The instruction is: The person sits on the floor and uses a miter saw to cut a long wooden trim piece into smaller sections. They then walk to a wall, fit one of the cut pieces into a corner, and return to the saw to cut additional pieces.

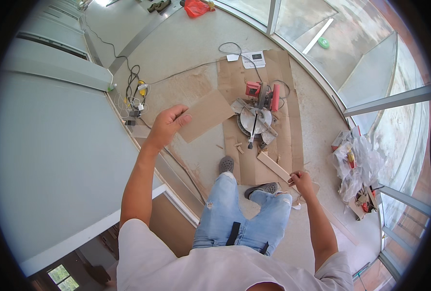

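Brown board (206, 115) sits pinched in the left hand's (169, 127) grip, left of the red saw (256, 116); the right's (302, 183) clasps a pale strip (275, 167). Offcuts (239, 147) suggest some cutting is done; neither held piece seems set on the saw.

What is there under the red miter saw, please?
Flattened brown cardboard lies under the miter saw, visible around it. The part directly beneath cannot be seen, because the saw itself covers it.
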Demonstrator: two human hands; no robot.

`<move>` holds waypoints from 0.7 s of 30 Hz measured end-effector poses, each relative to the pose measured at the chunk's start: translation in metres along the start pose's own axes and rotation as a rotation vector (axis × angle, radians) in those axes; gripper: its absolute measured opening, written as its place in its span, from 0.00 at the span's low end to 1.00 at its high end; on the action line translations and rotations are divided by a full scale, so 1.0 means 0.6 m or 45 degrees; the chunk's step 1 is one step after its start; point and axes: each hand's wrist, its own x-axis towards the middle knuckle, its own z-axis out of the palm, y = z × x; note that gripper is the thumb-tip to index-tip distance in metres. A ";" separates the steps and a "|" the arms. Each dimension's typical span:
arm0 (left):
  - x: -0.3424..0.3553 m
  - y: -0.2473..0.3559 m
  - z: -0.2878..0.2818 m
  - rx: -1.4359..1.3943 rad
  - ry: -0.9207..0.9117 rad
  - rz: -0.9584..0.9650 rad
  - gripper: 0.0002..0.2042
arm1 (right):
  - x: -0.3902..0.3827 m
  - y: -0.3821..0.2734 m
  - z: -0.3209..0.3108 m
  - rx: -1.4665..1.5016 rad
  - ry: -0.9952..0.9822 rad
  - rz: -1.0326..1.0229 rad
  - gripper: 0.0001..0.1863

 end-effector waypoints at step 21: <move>-0.871 0.011 0.501 -1.186 0.549 -0.419 0.18 | -0.598 -0.297 0.222 -0.499 -1.160 -0.709 0.06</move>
